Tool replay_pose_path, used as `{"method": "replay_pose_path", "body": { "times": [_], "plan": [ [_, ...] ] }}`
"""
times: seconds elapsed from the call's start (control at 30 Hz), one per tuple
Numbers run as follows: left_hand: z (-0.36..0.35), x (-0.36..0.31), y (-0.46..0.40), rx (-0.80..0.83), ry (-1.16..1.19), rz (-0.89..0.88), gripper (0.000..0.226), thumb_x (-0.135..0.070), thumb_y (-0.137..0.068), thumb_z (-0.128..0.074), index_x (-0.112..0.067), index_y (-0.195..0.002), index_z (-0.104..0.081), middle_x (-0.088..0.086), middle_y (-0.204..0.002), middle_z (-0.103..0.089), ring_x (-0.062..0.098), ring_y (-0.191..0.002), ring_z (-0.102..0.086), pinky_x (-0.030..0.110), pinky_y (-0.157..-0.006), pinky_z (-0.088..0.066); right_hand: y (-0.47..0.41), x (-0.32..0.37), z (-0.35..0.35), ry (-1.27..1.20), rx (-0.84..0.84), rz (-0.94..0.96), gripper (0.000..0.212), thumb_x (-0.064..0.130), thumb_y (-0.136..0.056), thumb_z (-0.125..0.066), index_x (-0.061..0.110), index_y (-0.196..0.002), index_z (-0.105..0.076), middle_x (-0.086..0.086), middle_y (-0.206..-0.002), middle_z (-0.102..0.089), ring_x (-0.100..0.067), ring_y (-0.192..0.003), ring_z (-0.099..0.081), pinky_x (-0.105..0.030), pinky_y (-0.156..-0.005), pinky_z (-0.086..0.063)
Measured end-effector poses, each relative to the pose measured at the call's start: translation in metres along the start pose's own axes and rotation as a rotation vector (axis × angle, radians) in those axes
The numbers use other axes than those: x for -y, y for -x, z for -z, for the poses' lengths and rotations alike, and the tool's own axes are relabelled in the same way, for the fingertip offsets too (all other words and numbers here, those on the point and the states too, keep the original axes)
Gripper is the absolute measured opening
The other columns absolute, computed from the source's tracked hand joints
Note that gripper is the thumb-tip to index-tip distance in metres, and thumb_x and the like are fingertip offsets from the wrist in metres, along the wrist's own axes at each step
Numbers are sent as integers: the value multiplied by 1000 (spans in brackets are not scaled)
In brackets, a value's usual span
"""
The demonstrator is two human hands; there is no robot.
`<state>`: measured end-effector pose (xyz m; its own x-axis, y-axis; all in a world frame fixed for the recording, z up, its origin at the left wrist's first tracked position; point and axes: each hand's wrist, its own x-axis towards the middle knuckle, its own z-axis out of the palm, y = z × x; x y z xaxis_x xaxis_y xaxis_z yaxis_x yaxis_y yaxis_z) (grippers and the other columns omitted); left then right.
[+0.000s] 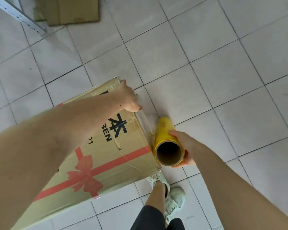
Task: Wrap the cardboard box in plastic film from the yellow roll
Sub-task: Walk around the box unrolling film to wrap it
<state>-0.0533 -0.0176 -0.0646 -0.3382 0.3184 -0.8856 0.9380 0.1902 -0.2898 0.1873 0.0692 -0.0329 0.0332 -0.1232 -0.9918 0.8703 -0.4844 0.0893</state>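
Note:
A large cardboard box (pixel 106 156) with a red printed ribbon and bow and black lettering stands on the tiled floor at lower left. My left hand (pixel 129 98) presses flat on its top right edge, pinning the end of the clear plastic film (pixel 145 122). The film stretches from there down the box's right side to the yellow roll (pixel 165 131). My right hand (pixel 184 146) grips the roll just right of the box, its hollow cardboard core facing me.
Flattened cardboard (pixel 71 10) lies on the floor at the top left beside a white metal rack leg (pixel 22 17). My feet in white sneakers (pixel 171 196) stand just below the box's near corner. Pale floor tiles (pixel 223 63) spread to the right.

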Motion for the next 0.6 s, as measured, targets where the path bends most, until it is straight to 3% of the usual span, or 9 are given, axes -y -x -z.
{"method": "replay_pose_path", "body": {
  "times": [0.1,0.17,0.27,0.37,0.4,0.47,0.53,0.6],
  "plan": [
    [5,-4,6,1,0,29,75,-69,-97,-19,-21,-140,-55,6,-146,-54,27,-143,-37,54,-121,-9,8,-32,11,-184,10,-18,40,51,-90,-61,14,-96,-49,-20,-94,-61,-40,-85,-64,-52,-74,-53],
    [8,-9,12,29,-13,56,76,-70,-97,-17,-21,-146,-50,7,-151,-48,30,-148,-29,57,-121,-1,7,-35,15,-175,25,-19,45,52,-91,-60,14,-112,-46,-23,-102,-61,-42,-87,-64,-52,-70,-54],
    [8,-24,25,49,-53,36,80,-70,-98,-13,-17,-147,-48,10,-153,-45,32,-149,-26,63,-119,5,8,-8,9,164,-104,44,43,43,-96,-53,10,-124,-44,-24,-116,-55,-43,-93,-64,-57,-84,-54],
    [-6,-52,29,3,-76,-94,84,-67,-98,-3,-16,-142,-54,14,-150,-48,32,-143,-38,63,-119,-3,-5,23,-9,533,-310,336,37,21,-102,-43,3,-133,-52,-20,-130,-54,-39,-123,-54,-42,-99,-46],
    [-14,-60,31,-27,-89,-126,88,-67,-97,0,-16,-134,-61,14,-142,-56,31,-138,-45,62,-118,-7,-17,29,-17,654,-325,390,39,21,-102,-41,3,-134,-52,-17,-136,-54,-37,-126,-51,-38,-94,-44],
    [-24,-70,33,-119,-99,-157,88,-63,-98,1,-15,-97,-73,9,-101,-73,25,-110,-64,58,-115,-18,-31,31,-31,866,-319,392,45,35,-100,-43,9,-135,-52,-14,-134,-55,-35,-121,-53,-35,-84,-42],
    [-27,-71,35,-173,-88,-148,84,-61,-100,-2,-15,-77,-68,3,-76,-69,20,-93,-66,55,-113,-23,-25,18,-33,840,-263,292,60,56,-91,-54,15,-134,-50,-13,-123,-54,-33,-109,-55,-36,-83,-44],
    [-22,-71,37,-190,-96,-142,84,-62,-100,-3,-13,-68,-63,2,-70,-65,20,-91,-66,54,-111,-25,-22,3,-21,650,-193,230,65,56,-88,-62,9,-132,-50,-15,-124,-56,-32,-111,-58,-37,-88,-46]
  ]
}}
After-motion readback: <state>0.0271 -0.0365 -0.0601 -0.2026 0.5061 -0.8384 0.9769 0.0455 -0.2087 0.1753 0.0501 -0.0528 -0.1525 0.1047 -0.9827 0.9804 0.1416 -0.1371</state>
